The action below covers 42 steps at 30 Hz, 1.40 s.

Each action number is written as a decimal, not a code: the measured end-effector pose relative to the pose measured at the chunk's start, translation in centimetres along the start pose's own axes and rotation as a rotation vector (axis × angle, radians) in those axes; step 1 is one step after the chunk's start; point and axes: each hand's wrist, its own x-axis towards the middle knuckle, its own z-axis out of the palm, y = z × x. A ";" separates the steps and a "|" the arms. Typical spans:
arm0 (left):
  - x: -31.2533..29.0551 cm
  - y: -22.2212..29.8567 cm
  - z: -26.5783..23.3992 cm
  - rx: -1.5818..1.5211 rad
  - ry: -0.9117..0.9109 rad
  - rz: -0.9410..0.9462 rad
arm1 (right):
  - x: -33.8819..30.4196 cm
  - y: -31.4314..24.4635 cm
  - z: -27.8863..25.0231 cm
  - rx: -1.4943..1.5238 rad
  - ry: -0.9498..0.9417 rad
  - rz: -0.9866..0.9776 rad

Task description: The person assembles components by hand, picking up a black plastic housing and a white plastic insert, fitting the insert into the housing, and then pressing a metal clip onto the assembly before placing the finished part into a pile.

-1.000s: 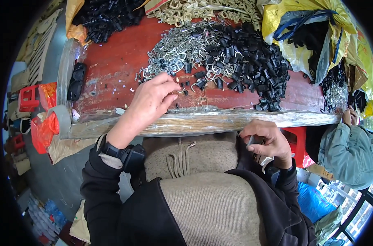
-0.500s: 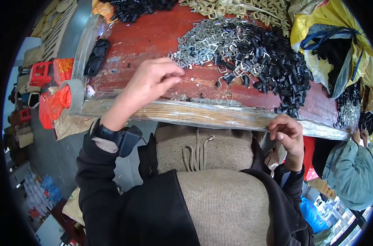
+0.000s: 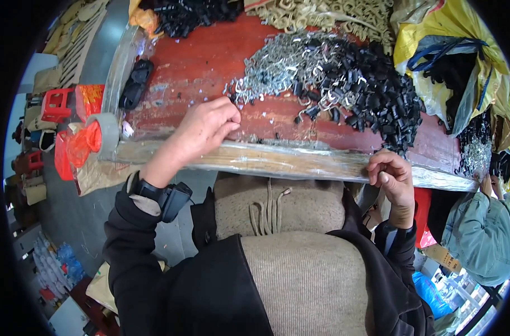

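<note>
My left hand (image 3: 210, 127) is over the near part of the red tabletop (image 3: 199, 61), its fingers curled and pressed together. Whatever is in them, if anything, is hidden. Just beyond it lies a heap of small silver metal hooks or rings (image 3: 272, 70). This heap runs into a pile of small black plastic pieces (image 3: 378, 95) on the right. My right hand (image 3: 394, 176) is at the table's front edge below the black pile. Its fingers are bent in toward the thumb, and I cannot make out anything between them.
A film-wrapped wooden edge (image 3: 283, 159) runs along the front. At left are a tape roll (image 3: 107, 134) and a black strap-like item (image 3: 137, 84). Tan pieces (image 3: 322, 14) and black pieces (image 3: 190, 17) lie farther back. A yellow bag (image 3: 434, 33) and a person's green-blue sleeve (image 3: 479, 238) are right.
My left hand has drawn back toward the front edge and left, away from the silver heap, and its fingers have closed. My right hand has stayed nearly in place, its fingers slightly more bent.
</note>
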 end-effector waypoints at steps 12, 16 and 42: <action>6.6 6.4 3.7 -0.306 0.081 0.353 | 5.2 -0.4 6.1 0.047 -0.118 0.077; 6.6 5.9 3.8 -0.437 0.056 0.329 | 5.6 0.4 6.1 0.034 -0.035 0.048; 8.4 3.1 0.6 -0.371 0.322 -0.100 | 6.8 1.1 5.7 0.084 -0.010 0.115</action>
